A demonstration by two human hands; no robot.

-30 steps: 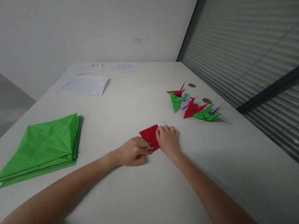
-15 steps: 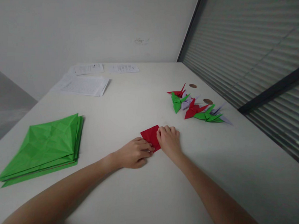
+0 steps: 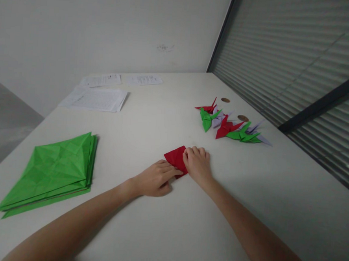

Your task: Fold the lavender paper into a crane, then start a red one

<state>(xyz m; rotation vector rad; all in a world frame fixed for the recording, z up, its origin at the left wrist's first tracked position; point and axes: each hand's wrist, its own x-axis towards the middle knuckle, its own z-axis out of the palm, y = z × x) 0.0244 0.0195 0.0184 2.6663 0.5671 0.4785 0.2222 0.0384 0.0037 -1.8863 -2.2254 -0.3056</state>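
A small folded red paper [image 3: 175, 158] lies flat on the white table [image 3: 162, 228] in the middle of the view. My left hand [image 3: 154, 179] rests at its near left edge, fingers curled and held together, fingertips pressing the paper down. My right hand [image 3: 197, 164] covers the paper's right side, fingers bent and pressed onto it. Both hands hold the paper against the table.
A stack of creased green paper sheets [image 3: 54, 169] lies at the left. Several folded paper cranes [image 3: 228, 125] in red, green and pale purple sit at the right, with two brown discs [image 3: 225, 99] by them. Printed sheets [image 3: 95, 98] lie at the far side. Window blinds [image 3: 299, 63] run along the right.
Hardly anything has moved. My left fingertips have slid slightly along the red paper's near edge; my right hand stays in place.
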